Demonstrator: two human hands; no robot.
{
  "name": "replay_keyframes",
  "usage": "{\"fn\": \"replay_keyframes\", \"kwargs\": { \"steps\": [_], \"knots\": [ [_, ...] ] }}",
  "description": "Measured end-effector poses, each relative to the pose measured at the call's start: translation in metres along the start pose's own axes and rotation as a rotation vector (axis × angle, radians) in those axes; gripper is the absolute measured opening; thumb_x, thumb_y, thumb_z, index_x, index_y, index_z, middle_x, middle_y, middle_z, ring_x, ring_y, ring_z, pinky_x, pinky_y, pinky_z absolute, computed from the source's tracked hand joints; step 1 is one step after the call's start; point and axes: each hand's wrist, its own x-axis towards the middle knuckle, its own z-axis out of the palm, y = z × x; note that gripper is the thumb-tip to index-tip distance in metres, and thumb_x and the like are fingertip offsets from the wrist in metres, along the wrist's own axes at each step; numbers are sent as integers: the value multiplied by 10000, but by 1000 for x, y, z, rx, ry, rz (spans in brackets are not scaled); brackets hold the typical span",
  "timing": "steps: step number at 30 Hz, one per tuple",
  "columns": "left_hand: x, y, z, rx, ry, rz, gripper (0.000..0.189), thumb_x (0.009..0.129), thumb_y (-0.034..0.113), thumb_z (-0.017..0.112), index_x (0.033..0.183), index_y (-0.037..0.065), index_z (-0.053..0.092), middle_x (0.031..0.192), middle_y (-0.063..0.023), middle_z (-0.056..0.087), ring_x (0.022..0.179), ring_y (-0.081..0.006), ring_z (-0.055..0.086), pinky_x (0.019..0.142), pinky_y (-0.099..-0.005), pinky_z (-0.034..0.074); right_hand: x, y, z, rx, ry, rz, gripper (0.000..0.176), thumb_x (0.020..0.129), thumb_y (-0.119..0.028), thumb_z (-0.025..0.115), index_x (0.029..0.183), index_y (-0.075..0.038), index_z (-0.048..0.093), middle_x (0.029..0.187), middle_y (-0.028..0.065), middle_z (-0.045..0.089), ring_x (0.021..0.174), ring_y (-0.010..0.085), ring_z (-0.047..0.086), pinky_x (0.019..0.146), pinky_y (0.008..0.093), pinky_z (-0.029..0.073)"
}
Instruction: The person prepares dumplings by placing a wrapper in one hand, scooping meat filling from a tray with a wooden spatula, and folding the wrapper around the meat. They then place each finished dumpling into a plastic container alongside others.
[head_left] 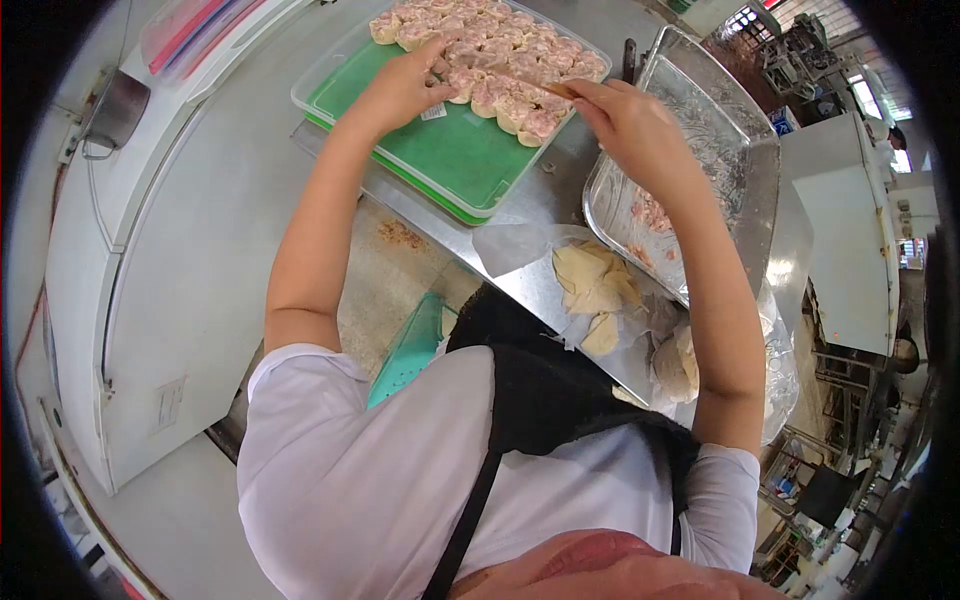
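Rows of open-topped, meat-filled dumplings (510, 40) sit on a green tray liner (440, 165) inside a clear plastic tray (318, 85). My left hand (405, 88) is at the left end of the front row, its thumb and fingers bent around a dumpling there. In my right hand (635, 125), a thin flat spatula (560, 90) with a brownish handle is pinched between thumb and fingers. Its blade reaches left over the front rows, and its tip is hard to make out.
A metal pan (765, 170) with scraps of meat filling (650, 212) stands to the right. Dough wrappers (595, 280) lie on plastic at the steel table's near edge. A white chest freezer (190, 260) is at left, and a teal basket (410, 350) sits below.
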Motion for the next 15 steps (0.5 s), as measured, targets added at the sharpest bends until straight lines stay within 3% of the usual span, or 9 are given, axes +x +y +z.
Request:
{"fn": "replay_keyframes", "kwargs": {
  "steps": [2, 3, 5, 10, 13, 15],
  "knots": [
    [0, 3, -1, 76, -19, 15, 694, 797, 161, 725, 1411, 107, 407, 1132, -178, 643, 999, -331, 625, 859, -397, 496, 3, -2, 2, -35, -39, 16, 252, 932, -222, 551, 1121, -94, 659, 884, 142, 635, 857, 340, 629, 746, 428, 498],
    [3, -6, 1, 73, -22, 19, 694, 797, 161, 725, 1411, 107, 407, 1132, -178, 643, 999, -331, 625, 859, -397, 496, 4, -4, 3, -69, -73, 28, 255, 932, -214, 560, 1134, -98, 663, 865, 139, 619, 854, 337, 620, 746, 420, 487],
    [9, -31, 11, 165, 63, 150, 731, 812, 184, 720, 1456, 175, 373, 1050, -117, 650, 875, -260, 629, 798, -363, 506, 10, -8, -15, -145, -107, 56, 238, 928, -213, 551, 1108, -103, 662, 887, 134, 636, 854, 335, 633, 738, 428, 505],
    [1, -15, 6, 76, 43, 106, 714, 820, 162, 690, 1459, 189, 373, 1028, -108, 645, 855, -232, 619, 797, -342, 502, 12, -24, -17, -168, -63, 42, 211, 918, -203, 547, 1071, -118, 666, 896, 119, 649, 837, 324, 648, 717, 436, 528],
    [3, -24, 7, -56, 12, 98, 703, 824, 151, 676, 1458, 187, 376, 1017, -100, 645, 833, -202, 608, 782, -323, 500, 6, -27, -12, -207, -144, 79, 206, 919, -203, 547, 1063, -122, 670, 881, 111, 643, 834, 326, 644, 720, 430, 524],
    [2, -27, 7, -115, 11, 112, 697, 824, 145, 672, 1456, 181, 381, 1004, -93, 647, 820, -186, 602, 771, -314, 500, -1, -24, -27, -180, -73, 88, 238, 917, -203, 588, 1121, -114, 672, 849, 106, 616, 788, 316, 614, 701, 397, 483]
  ]
}}
